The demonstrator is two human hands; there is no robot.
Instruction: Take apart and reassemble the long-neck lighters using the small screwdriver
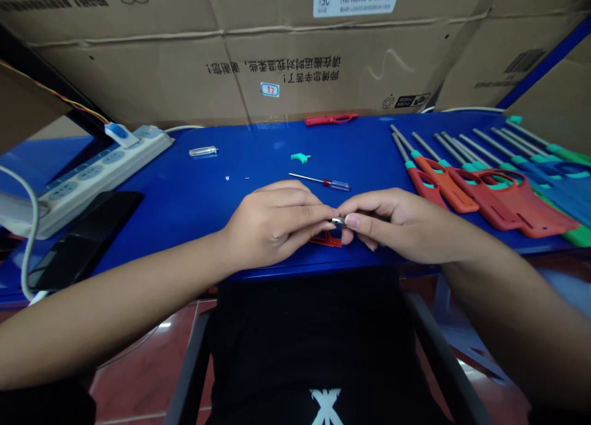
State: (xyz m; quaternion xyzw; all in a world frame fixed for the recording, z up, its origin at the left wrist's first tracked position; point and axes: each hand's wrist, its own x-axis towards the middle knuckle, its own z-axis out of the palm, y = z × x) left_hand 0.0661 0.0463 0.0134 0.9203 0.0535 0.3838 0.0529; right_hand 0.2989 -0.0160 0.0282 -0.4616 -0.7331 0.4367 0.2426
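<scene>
My left hand (281,222) and my right hand (392,222) meet near the table's front edge, fingertips closed on a small metal piece (338,221), light and dark in colour. Most of that piece is hidden by the fingers, so its kind is unclear. Beneath the fingertips lies a red plastic lighter shell half (329,240), partly covered by my left hand. Just beyond the hands is a screwdriver (336,184) with a clear and red handle. A turquoise trigger piece (300,158) rests farther back.
Several long-necked lighters (489,185) lie in a row at right. Another red shell half (331,119) is by the cardboard (277,98). A clear tube (203,151), tiny white bits (227,178), a power strip (99,172) and a black phone (87,240) occupy the left.
</scene>
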